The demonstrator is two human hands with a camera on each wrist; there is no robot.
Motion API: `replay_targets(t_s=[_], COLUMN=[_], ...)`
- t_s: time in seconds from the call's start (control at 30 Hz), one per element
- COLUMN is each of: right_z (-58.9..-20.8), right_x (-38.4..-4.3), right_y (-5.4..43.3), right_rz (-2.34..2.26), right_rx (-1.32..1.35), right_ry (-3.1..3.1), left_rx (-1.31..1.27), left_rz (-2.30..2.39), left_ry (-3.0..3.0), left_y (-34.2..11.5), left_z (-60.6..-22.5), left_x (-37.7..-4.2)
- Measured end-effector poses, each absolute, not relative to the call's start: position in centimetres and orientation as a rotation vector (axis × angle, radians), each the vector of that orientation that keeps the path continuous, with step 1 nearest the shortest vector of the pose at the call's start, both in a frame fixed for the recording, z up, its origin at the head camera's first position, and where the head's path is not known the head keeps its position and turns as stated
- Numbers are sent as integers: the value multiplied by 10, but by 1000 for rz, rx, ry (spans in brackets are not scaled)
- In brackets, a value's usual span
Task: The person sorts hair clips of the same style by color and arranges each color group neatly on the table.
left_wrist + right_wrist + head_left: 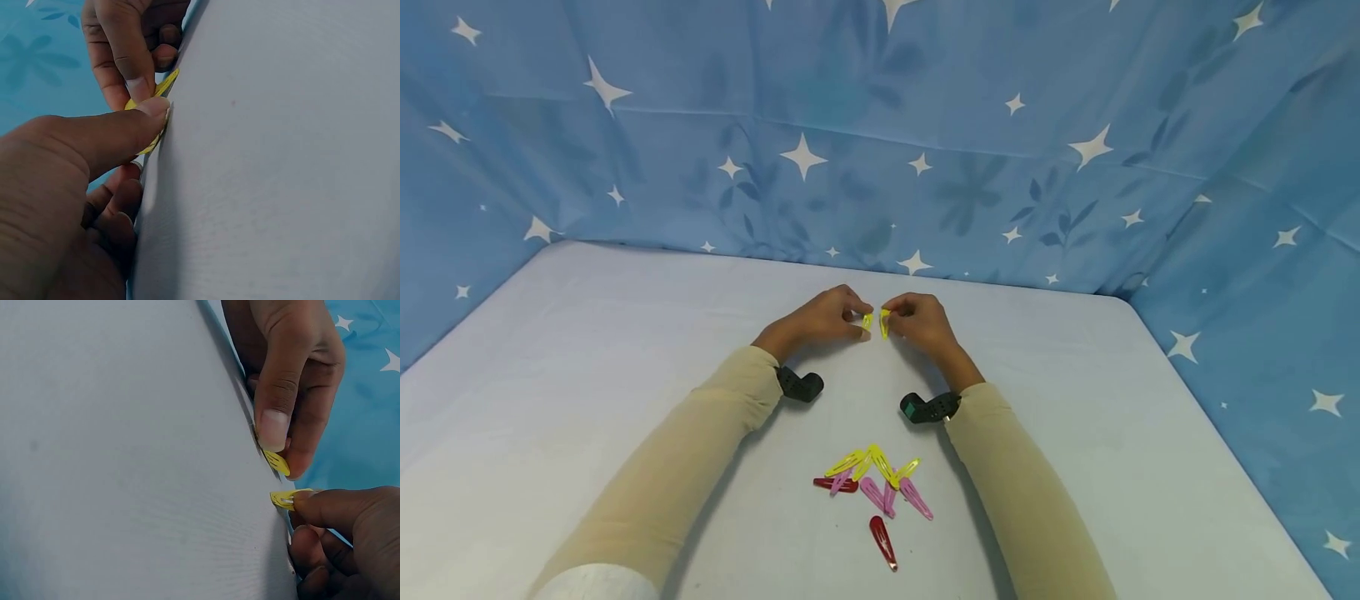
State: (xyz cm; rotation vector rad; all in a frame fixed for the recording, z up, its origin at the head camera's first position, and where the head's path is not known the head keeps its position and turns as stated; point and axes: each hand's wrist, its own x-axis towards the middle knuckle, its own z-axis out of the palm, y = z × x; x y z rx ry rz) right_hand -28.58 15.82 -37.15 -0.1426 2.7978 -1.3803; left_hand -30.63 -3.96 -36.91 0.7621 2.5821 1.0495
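Observation:
Toward the far side of the white table, my left hand (pixel 827 317) pinches a yellow snap hair clip (pixel 867 322) between thumb and fingers. Close beside it, my right hand (pixel 922 323) pinches a second yellow hair clip (pixel 884 324), with a small gap between the two clips in the head view. The right wrist view shows the left hand's clip (pixel 277 463) poking out under the thumb and the right hand's clip (pixel 284 499) just below it. Much of each clip is hidden by fingertips.
Nearer the body lies a loose group of hair clips: several yellow ones (pixel 883 465), several pink ones (pixel 916 498), a red one (pixel 837 485) at the group's left and another red one (pixel 883 542) in front. A blue star-patterned curtain (pixel 850 167) hangs behind the table (pixel 625 350).

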Motion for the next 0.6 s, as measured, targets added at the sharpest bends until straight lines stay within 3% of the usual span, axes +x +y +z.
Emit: replay_targets(t_s=[0.6], right_z=[-374], right_x=[-284], right_y=[158], right_rz=[-1391], right_rx=[-165], right_ry=[2815], left_rx=[913], left_rz=[1050], left_ry=[2558], left_y=[-42], left_z=[-376], left_x=[-306])
